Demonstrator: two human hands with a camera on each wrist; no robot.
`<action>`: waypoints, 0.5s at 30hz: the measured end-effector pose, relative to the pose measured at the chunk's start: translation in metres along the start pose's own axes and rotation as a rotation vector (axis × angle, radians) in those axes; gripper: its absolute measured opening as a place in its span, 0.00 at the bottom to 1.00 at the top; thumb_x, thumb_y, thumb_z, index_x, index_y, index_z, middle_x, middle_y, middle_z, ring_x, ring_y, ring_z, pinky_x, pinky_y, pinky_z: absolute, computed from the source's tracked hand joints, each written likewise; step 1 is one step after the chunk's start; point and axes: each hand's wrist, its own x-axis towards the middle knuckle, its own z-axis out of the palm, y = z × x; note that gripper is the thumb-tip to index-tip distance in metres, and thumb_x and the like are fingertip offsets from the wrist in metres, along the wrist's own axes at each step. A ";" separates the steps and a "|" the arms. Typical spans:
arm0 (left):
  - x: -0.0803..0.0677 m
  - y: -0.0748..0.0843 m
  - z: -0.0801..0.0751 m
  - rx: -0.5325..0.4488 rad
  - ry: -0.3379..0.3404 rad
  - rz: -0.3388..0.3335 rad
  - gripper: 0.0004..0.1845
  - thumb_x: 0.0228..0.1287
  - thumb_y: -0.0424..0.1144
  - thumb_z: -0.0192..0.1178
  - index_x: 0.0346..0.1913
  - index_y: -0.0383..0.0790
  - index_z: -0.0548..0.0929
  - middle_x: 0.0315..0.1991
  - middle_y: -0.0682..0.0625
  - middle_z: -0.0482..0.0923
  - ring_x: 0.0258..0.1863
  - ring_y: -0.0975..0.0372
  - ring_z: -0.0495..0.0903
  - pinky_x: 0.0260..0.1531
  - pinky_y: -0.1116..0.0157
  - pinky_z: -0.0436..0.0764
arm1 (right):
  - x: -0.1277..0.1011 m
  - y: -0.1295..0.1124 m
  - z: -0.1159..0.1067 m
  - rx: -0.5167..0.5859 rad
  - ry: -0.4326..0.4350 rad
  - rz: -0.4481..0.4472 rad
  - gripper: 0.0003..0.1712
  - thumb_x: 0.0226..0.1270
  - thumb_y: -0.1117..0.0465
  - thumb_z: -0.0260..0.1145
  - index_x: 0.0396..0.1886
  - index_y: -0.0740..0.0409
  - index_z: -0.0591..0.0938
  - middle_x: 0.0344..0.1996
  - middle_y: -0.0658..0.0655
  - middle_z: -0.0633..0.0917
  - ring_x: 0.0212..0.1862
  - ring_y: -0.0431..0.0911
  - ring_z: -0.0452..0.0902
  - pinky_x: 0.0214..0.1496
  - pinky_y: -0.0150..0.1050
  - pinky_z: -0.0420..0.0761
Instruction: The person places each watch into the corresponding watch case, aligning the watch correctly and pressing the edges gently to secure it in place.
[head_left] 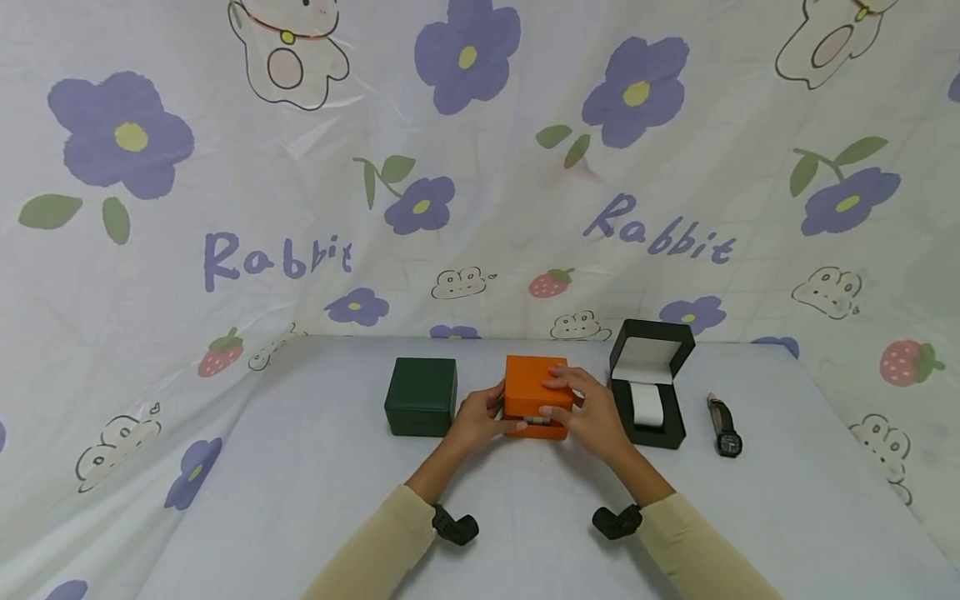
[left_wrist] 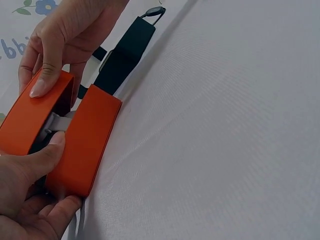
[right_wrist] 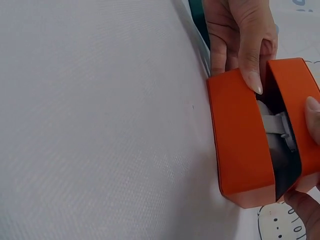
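Note:
An orange watch box [head_left: 534,382] stands at the middle of the table with its lid [right_wrist: 296,95] partly raised. Through the gap a watch with a pale strap [right_wrist: 273,123] shows inside; its dial is hidden. My left hand [head_left: 477,419] grips the box's lower part [left_wrist: 86,145] at its left side, thumb at the front rim. On the right, my right hand [head_left: 592,412] holds the lid between thumb and fingers.
To the left sits a closed dark green box [head_left: 422,397]. An open black watch box [head_left: 678,425] with a white cushion [head_left: 647,405] stands to the right. Beyond it lies a black-strapped watch [head_left: 726,432]. A patterned curtain [head_left: 495,250] hangs behind the table.

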 end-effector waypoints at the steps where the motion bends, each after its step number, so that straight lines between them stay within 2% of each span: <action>1: 0.000 0.000 0.000 -0.002 -0.002 0.002 0.47 0.59 0.34 0.75 0.76 0.31 0.60 0.75 0.40 0.61 0.72 0.51 0.67 0.67 0.58 0.72 | -0.001 0.000 0.000 0.001 0.000 0.001 0.21 0.58 0.68 0.78 0.53 0.58 0.87 0.64 0.57 0.79 0.71 0.57 0.68 0.63 0.56 0.78; 9: 0.000 -0.001 0.001 0.014 -0.009 0.005 0.47 0.58 0.34 0.75 0.76 0.31 0.60 0.74 0.40 0.62 0.71 0.51 0.67 0.66 0.58 0.72 | -0.004 0.001 0.000 -0.009 0.003 0.007 0.21 0.57 0.69 0.79 0.52 0.57 0.88 0.63 0.56 0.80 0.71 0.57 0.68 0.63 0.56 0.78; 15: -0.004 0.004 0.000 0.017 -0.022 0.040 0.46 0.59 0.31 0.74 0.76 0.28 0.59 0.75 0.37 0.60 0.72 0.49 0.65 0.68 0.54 0.70 | -0.005 0.001 0.001 -0.030 -0.001 0.016 0.21 0.56 0.68 0.79 0.52 0.59 0.88 0.63 0.56 0.80 0.71 0.57 0.69 0.64 0.54 0.78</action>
